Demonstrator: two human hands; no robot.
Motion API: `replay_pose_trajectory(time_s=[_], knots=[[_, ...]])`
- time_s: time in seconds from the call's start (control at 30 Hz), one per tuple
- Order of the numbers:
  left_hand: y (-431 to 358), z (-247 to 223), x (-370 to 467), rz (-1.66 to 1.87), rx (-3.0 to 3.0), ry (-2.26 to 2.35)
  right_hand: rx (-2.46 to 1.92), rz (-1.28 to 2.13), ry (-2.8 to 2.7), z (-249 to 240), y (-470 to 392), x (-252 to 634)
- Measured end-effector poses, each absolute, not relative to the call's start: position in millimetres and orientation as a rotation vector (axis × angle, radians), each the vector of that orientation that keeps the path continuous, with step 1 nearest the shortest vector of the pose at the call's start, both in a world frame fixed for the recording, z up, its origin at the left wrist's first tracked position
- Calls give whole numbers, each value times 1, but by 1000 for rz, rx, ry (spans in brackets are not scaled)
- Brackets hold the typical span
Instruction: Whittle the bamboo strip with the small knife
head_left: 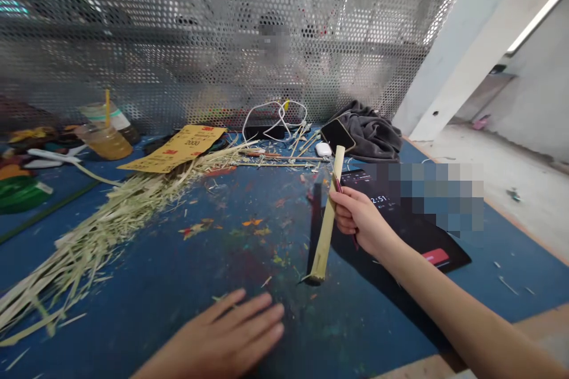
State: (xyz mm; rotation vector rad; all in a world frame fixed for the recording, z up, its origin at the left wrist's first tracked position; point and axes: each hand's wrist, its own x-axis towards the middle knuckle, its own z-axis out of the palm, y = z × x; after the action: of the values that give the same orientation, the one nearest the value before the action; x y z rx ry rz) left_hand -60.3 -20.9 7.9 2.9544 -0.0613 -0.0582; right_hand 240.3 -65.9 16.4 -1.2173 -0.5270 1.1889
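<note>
My right hand is closed around a dark red, pen-like tool, its tip pointing up. The same hand is at a pale green bamboo strip, which stands tilted, its lower end near the blue table. Whether the fingers grip the strip too is hard to tell. My left hand, slightly blurred, is low over the table at the bottom centre, fingers spread and nothing in them. It is to the left of the strip's lower end.
A pile of plant shavings runs along the left, under yellow sandpaper. Behind are drink cups, a white cable, a white case, a phone and grey cloth. A dark screen lies under my right forearm.
</note>
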Motion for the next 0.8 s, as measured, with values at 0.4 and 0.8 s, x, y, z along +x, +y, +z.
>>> replay_pose_trajectory(time_s=[0.4, 0.8], knots=[[51, 62, -53, 646, 3291, 600, -1234, 1197, -528, 15, -65, 231], [9, 28, 44, 44, 2507, 245, -1295, 1157, -557, 4, -57, 230]])
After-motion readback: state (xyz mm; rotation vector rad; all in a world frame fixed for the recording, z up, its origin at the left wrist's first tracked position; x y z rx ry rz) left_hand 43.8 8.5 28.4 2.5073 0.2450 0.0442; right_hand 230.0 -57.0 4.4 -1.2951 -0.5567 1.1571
